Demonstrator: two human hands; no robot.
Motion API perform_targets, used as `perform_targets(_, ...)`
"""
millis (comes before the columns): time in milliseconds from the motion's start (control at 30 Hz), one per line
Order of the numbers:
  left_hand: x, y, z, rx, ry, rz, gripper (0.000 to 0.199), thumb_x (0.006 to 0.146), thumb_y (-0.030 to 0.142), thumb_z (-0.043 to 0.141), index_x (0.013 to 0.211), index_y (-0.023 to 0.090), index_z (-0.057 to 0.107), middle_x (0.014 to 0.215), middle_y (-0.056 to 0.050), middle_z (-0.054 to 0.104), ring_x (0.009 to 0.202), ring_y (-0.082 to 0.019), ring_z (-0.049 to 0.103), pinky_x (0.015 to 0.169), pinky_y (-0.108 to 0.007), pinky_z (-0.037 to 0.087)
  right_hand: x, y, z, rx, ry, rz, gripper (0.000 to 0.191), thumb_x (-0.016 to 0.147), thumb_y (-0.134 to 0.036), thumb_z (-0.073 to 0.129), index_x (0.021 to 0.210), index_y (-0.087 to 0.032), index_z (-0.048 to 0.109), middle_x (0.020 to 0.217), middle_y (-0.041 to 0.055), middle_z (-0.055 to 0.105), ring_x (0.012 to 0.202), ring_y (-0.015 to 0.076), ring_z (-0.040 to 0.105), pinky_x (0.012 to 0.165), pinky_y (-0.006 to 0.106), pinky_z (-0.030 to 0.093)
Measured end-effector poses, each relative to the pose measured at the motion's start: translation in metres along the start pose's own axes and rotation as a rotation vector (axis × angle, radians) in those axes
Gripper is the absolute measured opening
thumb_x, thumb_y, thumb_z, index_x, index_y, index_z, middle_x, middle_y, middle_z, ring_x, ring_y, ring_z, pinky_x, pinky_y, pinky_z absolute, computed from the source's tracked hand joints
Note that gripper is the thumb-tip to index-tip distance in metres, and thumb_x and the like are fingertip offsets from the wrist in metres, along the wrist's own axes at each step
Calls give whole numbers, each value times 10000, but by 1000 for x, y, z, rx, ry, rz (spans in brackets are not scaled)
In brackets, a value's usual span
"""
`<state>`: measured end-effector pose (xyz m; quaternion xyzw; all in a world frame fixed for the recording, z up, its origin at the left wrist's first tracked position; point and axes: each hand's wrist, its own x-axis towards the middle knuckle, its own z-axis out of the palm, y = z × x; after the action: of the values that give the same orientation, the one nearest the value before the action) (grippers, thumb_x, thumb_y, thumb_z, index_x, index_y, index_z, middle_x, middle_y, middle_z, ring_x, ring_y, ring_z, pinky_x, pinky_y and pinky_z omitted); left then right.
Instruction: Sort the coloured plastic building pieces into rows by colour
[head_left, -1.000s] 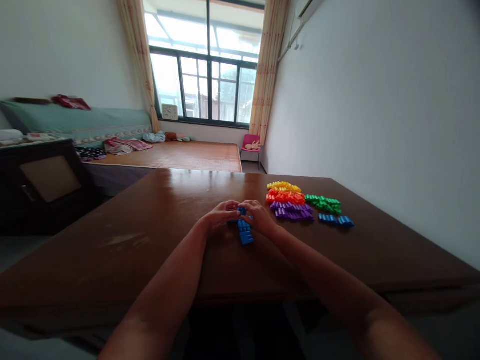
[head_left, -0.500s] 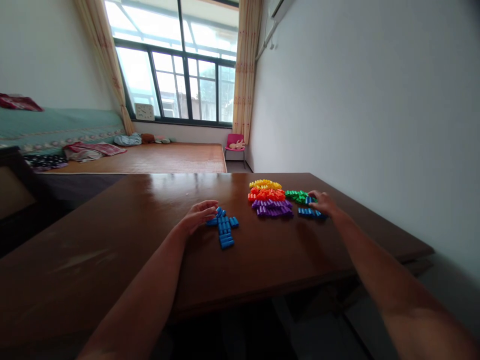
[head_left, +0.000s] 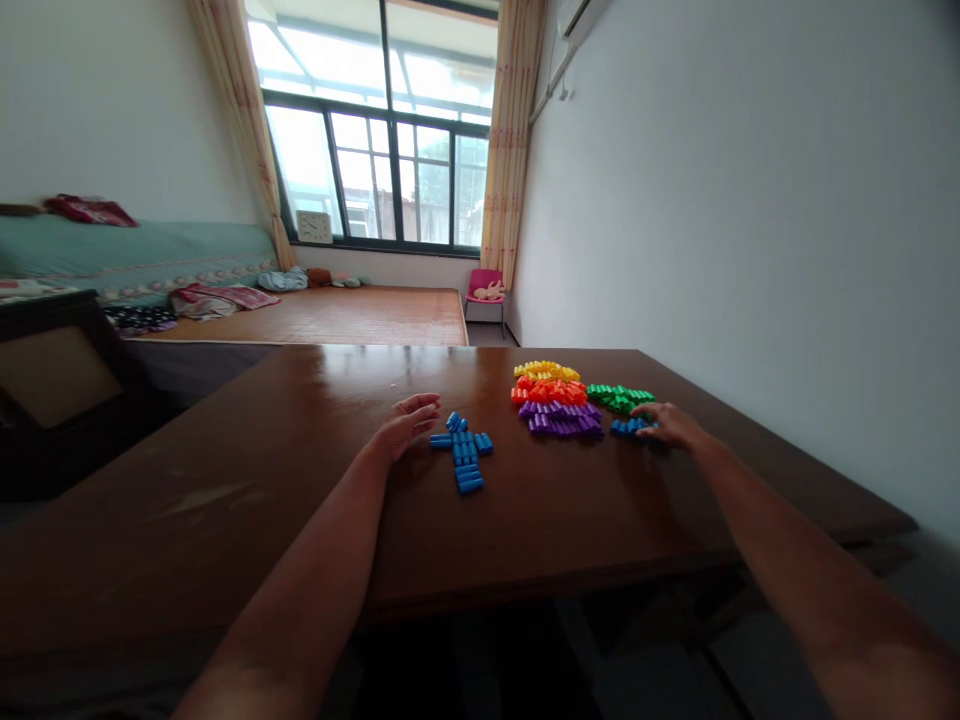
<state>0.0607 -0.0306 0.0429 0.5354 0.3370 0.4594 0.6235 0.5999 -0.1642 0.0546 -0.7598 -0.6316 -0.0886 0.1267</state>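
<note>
Small blue cylinder-shaped toy blocks lie joined in a figure-like shape on the table, with a long middle, two side pieces and a small top. Just left of its top, my left hand rests with fingers stretched out and nothing in them. Over on the right, my right hand has its thumb and fingers around some of a short row of blue blocks. Its fingers partly cover that row. A pile of green blocks lies right behind this hand.
Purple blocks, orange blocks and yellow blocks lie in piles between my hands. The brown glossy table reaches toward a bed. A pink chair stands by the white wall.
My right hand has come down from beside the green pile onto the blue row. My left hand has drawn slightly away from the blue figure. The view has turned a little left.
</note>
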Motion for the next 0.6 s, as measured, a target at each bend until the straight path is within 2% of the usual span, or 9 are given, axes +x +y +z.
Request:
perform_targets(100,3,-4,-2,28,55,20,493,556,408,852,969,175,717,958,-75,707,812,-163,656,715,-269,501,5,-4,0,-129,-93,28,321,671,-379,724,984,-312,738,1041,57,719,984,286,636,758,376,508)
perform_targets(167,7,-9,-4,79,96,40,463,582,417,826,960,176,713,939,-66,709,798,-156,651,689,-257,490,10,-25,-4,-160,-12,34,324,714,-374,692,1025,-292,726,1121,78,699,1046,314,606,793,422,504)
perform_targets(267,13,-19,-7,203,106,91,454,640,446,771,996,173,706,957,-76,719,838,-180,658,696,-274,501,15,-94,-7,-13,137,-129,304,824,-364,594,1079,-241,703,1153,99,685,1056,283,600,886,414,483)
perform_targets(333,17,-25,-7,331,68,168,477,666,458,745,1042,169,703,1008,-92,723,901,-207,661,745,-303,518,17,-155,-6,184,109,-343,286,868,-348,556,1091,-232,692,1127,80,695,1060,246,610,952,385,458)
perform_targets(433,19,-34,-4,564,11,274,501,685,439,737,1106,173,695,1059,-96,725,948,-228,667,821,-332,527,16,-243,6,375,35,-516,262,875,-308,568,1101,-233,675,1111,67,695,1021,216,625,929,364,474)
perform_targets(500,18,-37,0,684,7,287,480,698,401,736,1125,184,692,1032,-84,736,915,-227,683,831,-336,532,18,-286,18,442,0,-564,263,875,-284,573,1112,-219,665,1113,74,689,966,202,633,915,364,477)
perform_targets(600,17,-37,4,776,5,285,354,707,310,722,1041,193,728,956,-66,753,851,-224,696,806,-327,536,27,-321,41,549,-45,-508,266,865,-267,580,1113,-221,665,1106,76,687,876,194,636,894,373,481)
